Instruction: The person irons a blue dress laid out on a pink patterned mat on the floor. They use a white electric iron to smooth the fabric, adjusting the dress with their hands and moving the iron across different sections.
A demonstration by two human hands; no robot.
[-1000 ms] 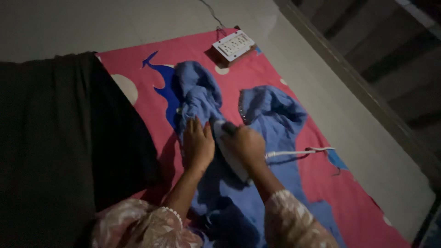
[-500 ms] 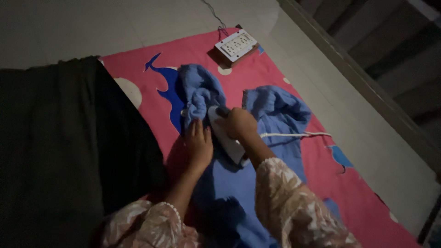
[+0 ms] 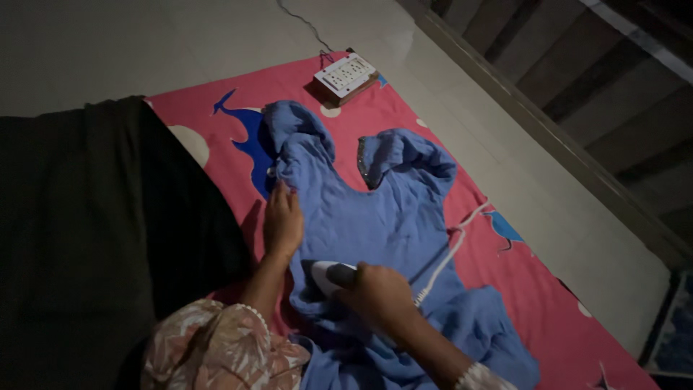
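A blue garment (image 3: 375, 217) is being ironed on a pink patterned sheet (image 3: 462, 188) that is spread over the floor (image 3: 144, 43). A white iron (image 3: 326, 274) is being gripped by the right hand (image 3: 377, 295), its fingers wrapped tightly round the dark handle, at the near end of the garment's flat middle panel. Beside the iron, the garment's left edge is being pinned down by the left hand (image 3: 283, 222), its fingers laid flat and close together on the cloth. Judging by how it lies, the middle panel is looking fairly smooth, while the two bunched portions at the garment's far end and the crumpled folds at its near end are being left for later; roughly half seems to remain. The iron's white cord (image 3: 451, 242) is being trailed across the garment's right side. Beyond the garment's far end a white socket board (image 3: 345, 74) is resting on the sheet's edge. A dark cloth (image 3: 94, 217) is lying to the garment's left. The room is being kept very dim, and a wall base (image 3: 548, 137) is running past the garment's right.
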